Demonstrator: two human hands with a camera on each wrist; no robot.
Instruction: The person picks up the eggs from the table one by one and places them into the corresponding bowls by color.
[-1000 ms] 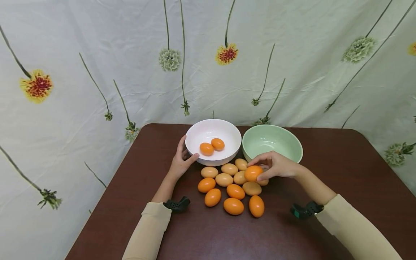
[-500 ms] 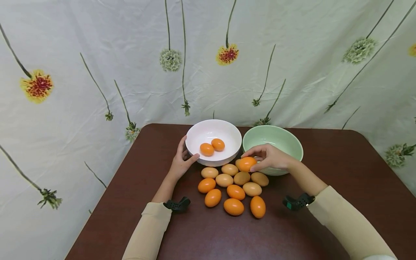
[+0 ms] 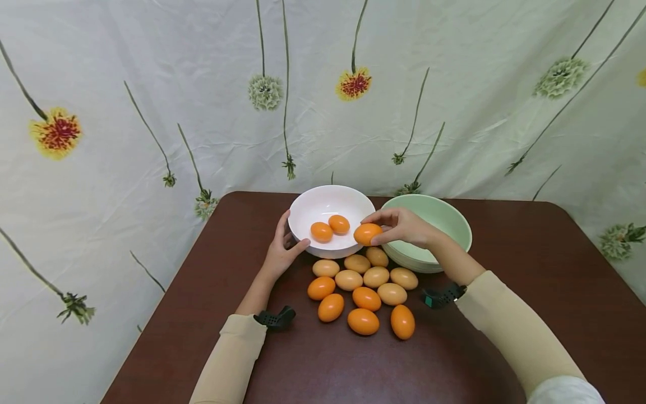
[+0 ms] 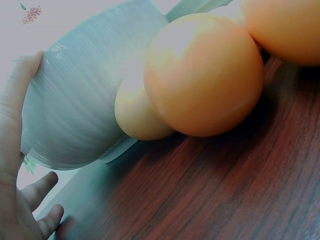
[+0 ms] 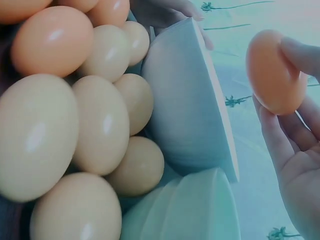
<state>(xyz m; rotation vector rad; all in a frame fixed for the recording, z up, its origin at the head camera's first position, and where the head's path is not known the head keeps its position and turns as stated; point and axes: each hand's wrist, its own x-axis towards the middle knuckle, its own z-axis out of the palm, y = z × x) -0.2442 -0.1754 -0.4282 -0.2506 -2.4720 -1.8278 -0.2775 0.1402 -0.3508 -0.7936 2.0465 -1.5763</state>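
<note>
Dark-brown, wood-grained table [image 3: 313, 370]; pale-green round bowl [image 3: 439, 212] partly hidden by the right hand [image 3: 404, 229].
From here, the glossy white round bowl [image 3: 330, 203] sits left of that grip, held by the left hand [image 3: 281, 251]; the right thumb and fingers clamp one smooth orange oval egg [image 3: 367, 234] just above the white rim. Smooth tan eggs [image 3: 349, 279] lie below the grip.

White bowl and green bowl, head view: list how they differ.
The white bowl is plain white; the green bowl is pale green. The white bowl holds two orange eggs; no egg shows in the green bowl, though the right hand hides part of it. The left hand touches the white bowl, not the green bowl. Both stand upright.
</note>
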